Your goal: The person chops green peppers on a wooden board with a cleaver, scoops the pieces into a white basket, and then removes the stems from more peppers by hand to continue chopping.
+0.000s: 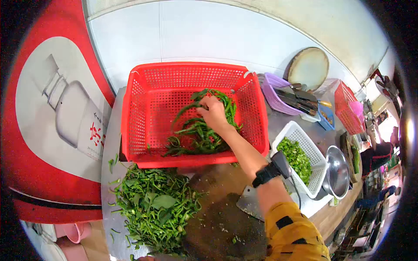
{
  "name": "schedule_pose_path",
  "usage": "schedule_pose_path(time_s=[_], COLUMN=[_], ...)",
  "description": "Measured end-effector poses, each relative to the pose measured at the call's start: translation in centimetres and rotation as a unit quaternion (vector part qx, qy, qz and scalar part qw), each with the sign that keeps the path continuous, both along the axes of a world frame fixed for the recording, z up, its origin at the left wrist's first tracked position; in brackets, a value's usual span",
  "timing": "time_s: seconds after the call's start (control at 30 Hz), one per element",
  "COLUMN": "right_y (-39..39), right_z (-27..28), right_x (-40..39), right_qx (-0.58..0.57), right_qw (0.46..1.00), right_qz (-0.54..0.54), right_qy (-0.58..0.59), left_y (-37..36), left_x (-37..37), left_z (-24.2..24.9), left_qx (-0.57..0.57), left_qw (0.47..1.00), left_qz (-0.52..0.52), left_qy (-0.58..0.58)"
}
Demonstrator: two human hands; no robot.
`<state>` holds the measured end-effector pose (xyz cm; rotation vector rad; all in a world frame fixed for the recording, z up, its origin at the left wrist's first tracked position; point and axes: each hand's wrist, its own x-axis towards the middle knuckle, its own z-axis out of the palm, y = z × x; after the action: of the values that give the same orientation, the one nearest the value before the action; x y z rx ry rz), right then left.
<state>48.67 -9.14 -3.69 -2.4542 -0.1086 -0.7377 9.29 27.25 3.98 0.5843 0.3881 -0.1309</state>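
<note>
My right hand reaches into a red plastic basket, its fingers closed on long green chili peppers. More of these peppers lie loosely under and around the hand, on the right side of the basket floor. Only a sliver of my left hand shows at the bottom edge, beside a heap of green pepper stems and leaves; its fingers are hidden. A cleaver lies on the round wooden chopping board, partly behind my right forearm.
A white basket of chopped green peppers stands right of my arm, next to a steel bowl. Behind it, a purple basket holds knives. A round board leans against the wall. People are in the far right background.
</note>
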Motion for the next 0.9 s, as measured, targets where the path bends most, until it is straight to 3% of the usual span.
schedule_pose_path(time_s=[0.03,0.1,0.17,0.2,0.33,0.43,0.47,0.6,0.67,0.77,0.83,0.9], right_y=[0.7,3.1,5.6,7.4,12.5,13.5,13.5,12.5,12.3,13.2,13.3,13.4], right_z=[3.1,8.5,12.8,15.2,13.0,13.3,13.2,13.2,13.0,12.5,12.1,11.4], right_x=[-2.1,-7.5,-14.0,-18.1,-27.1,-29.4,-30.0,-30.3,-30.3,-30.0,-29.4,-28.8], right_qx=[0.02,0.012,-0.178,-0.261,-0.067,-0.018,-0.035,-0.115,-0.18,-0.147,-0.105,-0.062], right_qw=[0.997,0.991,0.933,0.907,0.855,0.845,0.835,0.806,0.769,0.725,0.74,0.754], right_qz=[0.021,0.109,0.292,0.326,0.513,0.529,0.548,0.579,0.597,0.642,0.638,0.631], right_qy=[-0.07,-0.075,-0.114,-0.051,-0.043,-0.072,-0.015,0.035,0.139,0.202,0.187,0.174], left_y=[0.0,-0.1,-0.3,-0.6,-1.9,-2.3,-2.0,0.3,0.2,0.4,0.0,-0.3], left_x=[0.0,0.1,0.6,0.9,1.1,0.4,0.0,-0.7,-0.4,-0.3,0.8,0.7], left_z=[0.3,1.0,1.9,2.4,4.7,5.3,5.0,1.4,2.0,1.0,2.3,2.1], left_qx=[0.015,0.057,0.114,0.144,0.257,0.306,0.318,0.374,0.342,0.294,0.237,0.221], left_qw=[1.0,0.997,0.987,0.98,0.937,0.913,0.906,0.862,0.873,0.9,0.915,0.93], left_qz=[-0.015,-0.054,-0.1,-0.124,-0.204,-0.234,-0.247,-0.331,-0.337,-0.306,-0.323,-0.287], left_qy=[-0.008,-0.029,-0.052,-0.065,-0.117,-0.132,-0.13,-0.084,-0.084,-0.096,-0.038,-0.059])
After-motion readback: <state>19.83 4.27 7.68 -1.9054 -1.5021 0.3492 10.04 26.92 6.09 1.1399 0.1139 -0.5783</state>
